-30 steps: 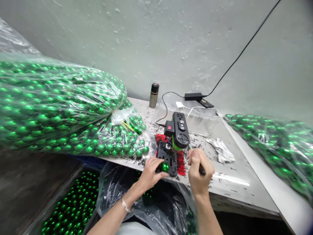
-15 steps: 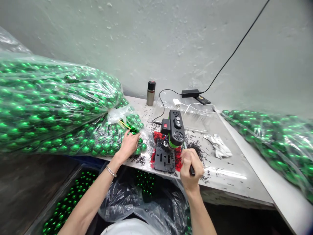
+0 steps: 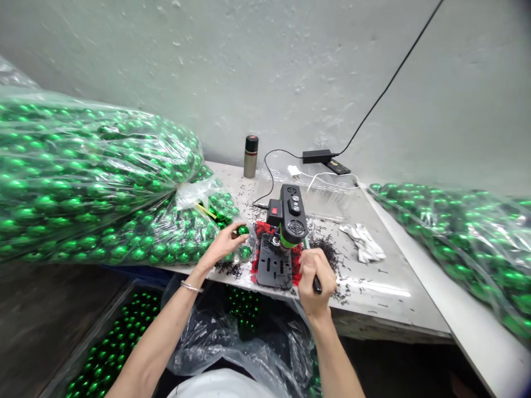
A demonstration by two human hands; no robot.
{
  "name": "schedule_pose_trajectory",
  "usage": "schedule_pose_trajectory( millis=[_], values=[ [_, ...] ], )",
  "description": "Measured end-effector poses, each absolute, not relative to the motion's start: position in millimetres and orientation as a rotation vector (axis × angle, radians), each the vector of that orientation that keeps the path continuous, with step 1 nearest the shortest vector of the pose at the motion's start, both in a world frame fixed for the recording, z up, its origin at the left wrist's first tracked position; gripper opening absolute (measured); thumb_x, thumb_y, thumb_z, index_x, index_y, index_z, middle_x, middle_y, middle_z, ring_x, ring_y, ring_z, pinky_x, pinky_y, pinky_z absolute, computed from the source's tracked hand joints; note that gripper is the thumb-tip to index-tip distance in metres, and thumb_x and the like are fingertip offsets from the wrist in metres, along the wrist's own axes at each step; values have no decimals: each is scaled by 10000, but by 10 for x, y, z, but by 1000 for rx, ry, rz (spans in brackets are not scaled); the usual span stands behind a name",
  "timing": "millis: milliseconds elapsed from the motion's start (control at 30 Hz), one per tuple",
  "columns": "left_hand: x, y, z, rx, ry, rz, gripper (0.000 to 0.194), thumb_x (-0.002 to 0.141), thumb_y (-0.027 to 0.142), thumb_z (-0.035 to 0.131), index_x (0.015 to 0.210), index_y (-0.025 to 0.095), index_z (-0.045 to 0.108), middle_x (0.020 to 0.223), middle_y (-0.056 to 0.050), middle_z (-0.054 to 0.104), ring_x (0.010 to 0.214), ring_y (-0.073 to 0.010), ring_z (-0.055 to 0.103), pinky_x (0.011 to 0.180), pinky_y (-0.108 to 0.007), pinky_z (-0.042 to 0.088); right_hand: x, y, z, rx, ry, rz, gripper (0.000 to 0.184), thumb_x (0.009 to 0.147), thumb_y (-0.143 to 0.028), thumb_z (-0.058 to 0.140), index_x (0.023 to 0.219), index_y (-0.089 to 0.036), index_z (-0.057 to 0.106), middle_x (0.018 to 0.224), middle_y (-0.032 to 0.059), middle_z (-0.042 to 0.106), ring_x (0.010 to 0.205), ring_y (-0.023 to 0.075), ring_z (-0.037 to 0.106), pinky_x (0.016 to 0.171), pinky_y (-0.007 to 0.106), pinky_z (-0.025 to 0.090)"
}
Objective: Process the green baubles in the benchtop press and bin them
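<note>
Between the thumb and fingers of my left hand (image 3: 226, 241) is a shiny green ball (image 3: 243, 229), beside the mouth of a clear plastic bag (image 3: 166, 232) full of such balls. My right hand (image 3: 317, 276) is wrapped round a black-tipped lever handle (image 3: 317, 284). That lever joins the right side of a small black and green bench drill press (image 3: 293, 213) with a red switch. Below its head lies a slotted black base plate (image 3: 274, 268) on a red mat (image 3: 296, 265). I see no ball on the plate.
Black shavings (image 3: 327, 249) litter the white table (image 3: 390, 301). White gloves (image 3: 364, 242) lie to the right, a flask (image 3: 250, 157) and power adapter (image 3: 317, 157) at the back. Another ball bag (image 3: 460, 249) rests far right. A crate of green balls (image 3: 120, 331) stands below.
My left hand has moved right, from the bag's opening toward the press, and now pinches a green ball. My right hand keeps its hold on the lever. The whole view has shifted slightly.
</note>
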State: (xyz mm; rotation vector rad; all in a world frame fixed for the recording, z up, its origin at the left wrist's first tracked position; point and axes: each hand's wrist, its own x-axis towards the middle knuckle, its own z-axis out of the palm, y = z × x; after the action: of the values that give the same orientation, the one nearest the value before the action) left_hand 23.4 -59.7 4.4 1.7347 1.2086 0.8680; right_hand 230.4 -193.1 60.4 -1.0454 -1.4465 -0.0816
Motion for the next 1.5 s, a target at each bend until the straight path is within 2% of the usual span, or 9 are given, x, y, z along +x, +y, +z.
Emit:
schedule_pose_trajectory(
  millis=[233, 433, 533, 800, 967, 1033, 1167, 1267, 1500],
  values=[
    [490, -1085, 51, 796, 819, 890, 534, 713, 181, 830, 1221, 200, 664, 975, -51, 721, 736, -129, 698, 535, -163, 505, 2290, -1925, 607, -1047, -1429, -86, 314, 944, -94, 422, 654, -216, 430, 664, -6, 484, 644, 136, 500, 596, 291, 392],
    [656, -1266, 16, 394, 732, 829, 259, 964, 325, 591, 1103, 130, 688, 912, -112, 742, 758, -150, 732, 567, -171, 568, 2292, -1934, 595, -1064, -1443, -103, 300, 943, -89, 415, 671, -215, 432, 689, -2, 499, 653, 132, 501, 611, 289, 401],
    [681, -1261, -25, 343, 778, 817, 253, 965, 325, 592, 935, 98, 699, 862, -124, 739, 718, -143, 716, 550, -168, 571, 2290, -1933, 589, -1070, -1430, -103, 309, 944, -101, 417, 658, -218, 435, 674, -1, 498, 650, 139, 507, 607, 296, 404],
    [678, -1241, 17, 306, 782, 845, 80, 892, 105, 642, 835, 91, 697, 850, -81, 736, 807, -154, 721, 784, -257, 612, 2299, -1939, 596, -1067, -1442, -88, 305, 948, -108, 411, 665, -218, 434, 675, 1, 495, 654, 139, 503, 603, 298, 398],
    [744, -1192, 41, 292, 839, 797, 181, 894, 233, 681, 756, 116, 661, 686, -44, 684, 526, -89, 613, 395, -155, 427, 2298, -1923, 657, -1073, -1426, -74, 318, 953, -100, 415, 658, -219, 413, 662, -11, 467, 656, 131, 494, 607, 291, 386],
    [776, -1179, 41, 283, 832, 797, 180, 898, 231, 668, 757, 120, 661, 683, -49, 687, 500, -81, 588, 397, -156, 421, 2297, -1914, 682, -1064, -1422, -75, 321, 954, -101, 418, 656, -220, 411, 652, -15, 459, 650, 130, 489, 604, 291, 381],
    [844, -1178, 31, 289, 878, 820, 114, 867, 95, 633, 761, 111, 672, 733, -63, 721, 659, -132, 690, 640, -221, 573, 2307, -1899, 721, -1075, -1429, -82, 324, 959, -112, 420, 654, -222, 407, 640, -18, 448, 637, 130, 481, 600, 295, 375],
    [888, -1180, -10, 412, 847, 843, 36, 832, 78, 665, 825, 111, 678, 806, -65, 740, 781, -160, 723, 749, -255, 585, 2319, -1888, 761, -1076, -1438, -90, 324, 960, -107, 422, 657, -222, 402, 637, -18, 450, 629, 124, 478, 596, 294, 368],
    [941, -1168, -155, 828, 1001, 876, 390, 756, 288, 814, 1098, 151, 688, 833, -17, 700, 638, -76, 615, 513, -160, 421, 2319, -1856, 892, -1109, -1444, -105, 331, 968, -129, 429, 652, -223, 401, 614, -23, 451, 600, 115, 473, 584, 284, 374]
  ],
)
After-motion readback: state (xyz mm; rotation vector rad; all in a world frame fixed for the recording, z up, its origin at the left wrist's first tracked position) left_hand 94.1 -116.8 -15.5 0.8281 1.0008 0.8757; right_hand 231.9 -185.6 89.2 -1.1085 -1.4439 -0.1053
